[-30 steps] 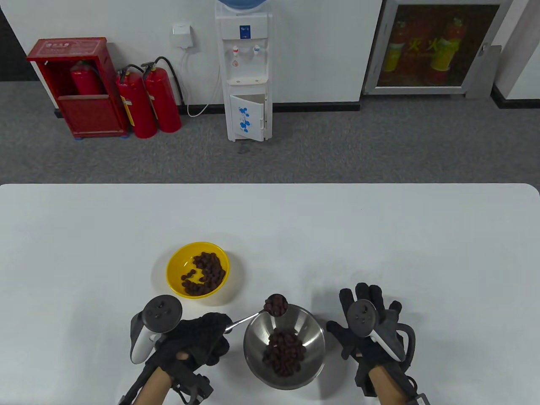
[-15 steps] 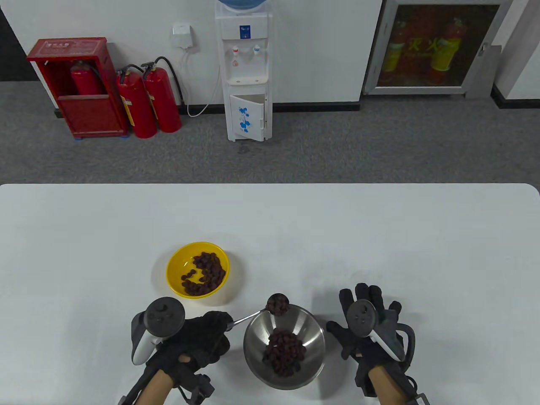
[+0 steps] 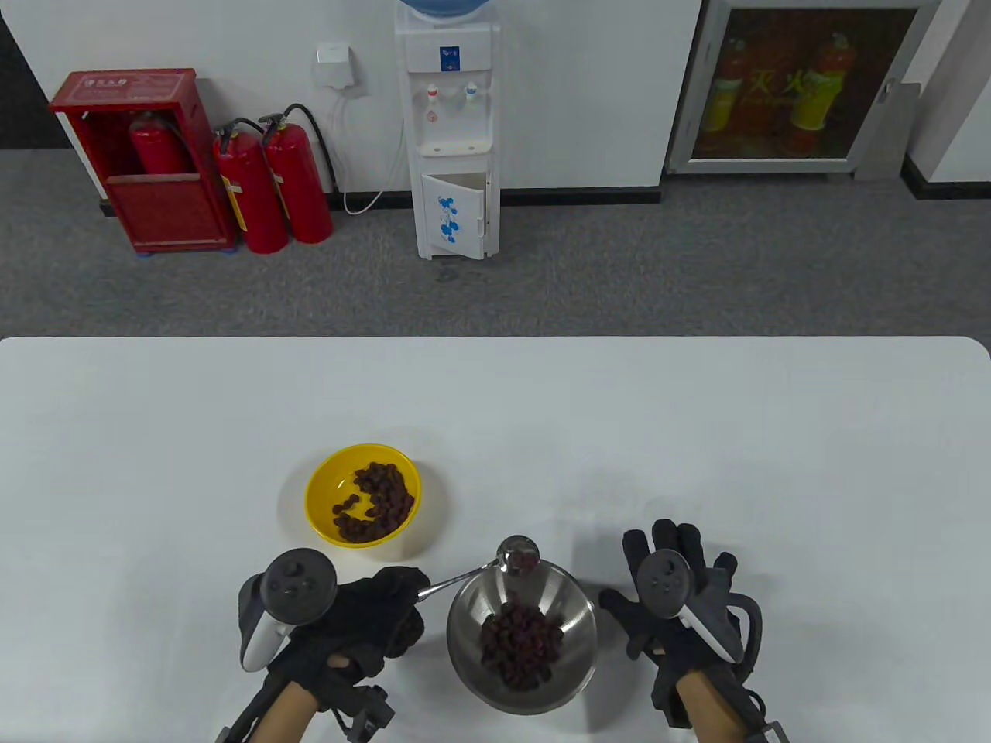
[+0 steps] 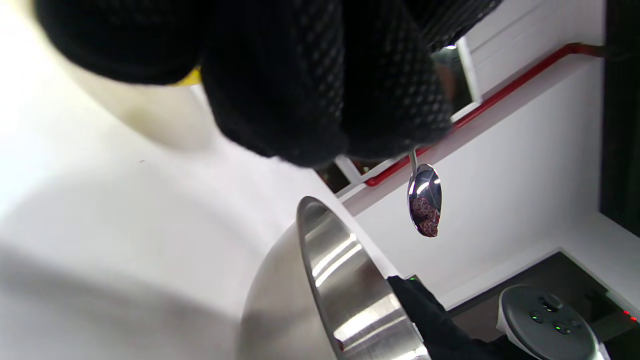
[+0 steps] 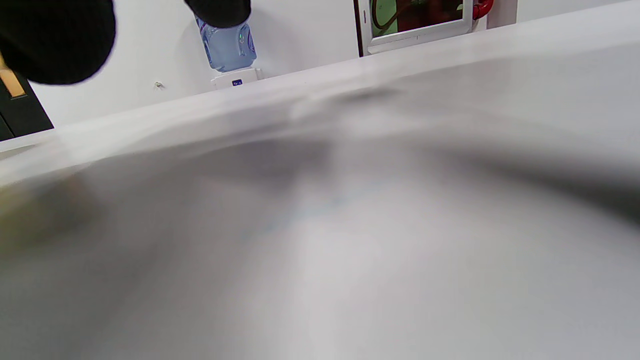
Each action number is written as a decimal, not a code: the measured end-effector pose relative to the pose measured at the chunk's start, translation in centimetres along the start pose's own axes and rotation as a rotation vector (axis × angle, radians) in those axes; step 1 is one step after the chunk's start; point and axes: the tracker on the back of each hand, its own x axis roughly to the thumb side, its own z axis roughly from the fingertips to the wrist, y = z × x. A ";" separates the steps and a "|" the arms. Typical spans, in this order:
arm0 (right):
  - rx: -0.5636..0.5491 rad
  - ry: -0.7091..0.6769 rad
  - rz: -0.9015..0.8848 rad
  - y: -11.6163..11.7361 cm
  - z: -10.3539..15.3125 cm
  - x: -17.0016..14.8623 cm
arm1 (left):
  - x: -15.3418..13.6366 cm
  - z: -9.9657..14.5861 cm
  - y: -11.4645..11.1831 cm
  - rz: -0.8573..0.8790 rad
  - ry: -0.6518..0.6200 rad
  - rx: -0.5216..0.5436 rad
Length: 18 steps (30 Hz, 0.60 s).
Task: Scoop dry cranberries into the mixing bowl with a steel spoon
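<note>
A steel mixing bowl [image 3: 577, 619] near the table's front edge holds a pile of dry cranberries [image 3: 520, 644]. My left hand [image 3: 372, 619] grips the handle of a steel spoon [image 3: 517, 554], whose tilted bowl hangs over the mixing bowl's far rim. In the left wrist view the spoon [image 4: 424, 199] is nearly empty, with a few cranberries at its lower edge, above the mixing bowl's rim [image 4: 345, 280]. A yellow bowl [image 3: 321, 495] with cranberries [image 3: 378, 503] stands behind and left. My right hand [image 3: 666, 604] rests flat on the table, fingers spread, right of the mixing bowl.
The white table [image 3: 697, 433] stretches far behind the bowls. Beyond its back edge are a water dispenser [image 3: 449, 131] and red fire extinguishers [image 3: 271, 186] on the floor. The right wrist view is blurred table surface [image 5: 350, 250].
The spoon has tipped over the mixing bowl and its cranberries have dropped in; the pile in the bowl looks bigger. The right hand has not moved.
</note>
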 end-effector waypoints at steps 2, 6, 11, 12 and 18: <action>0.001 0.000 0.000 0.0 0.0 0.0 | 0.5 0.1 0.0 -0.077 -0.055 0.026; 0.002 -0.001 0.003 0.0 0.0 0.0 | 1.2 0.4 -0.1 -0.163 -0.116 0.082; 0.002 -0.001 0.002 0.0 0.0 0.0 | 1.4 0.6 0.0 -0.228 -0.152 0.149; 0.002 0.000 0.001 0.0 0.0 0.0 | 1.3 0.6 0.1 -0.228 -0.154 0.154; 0.001 -0.001 0.005 0.0 0.0 0.0 | 1.2 0.6 0.2 -0.223 -0.141 0.162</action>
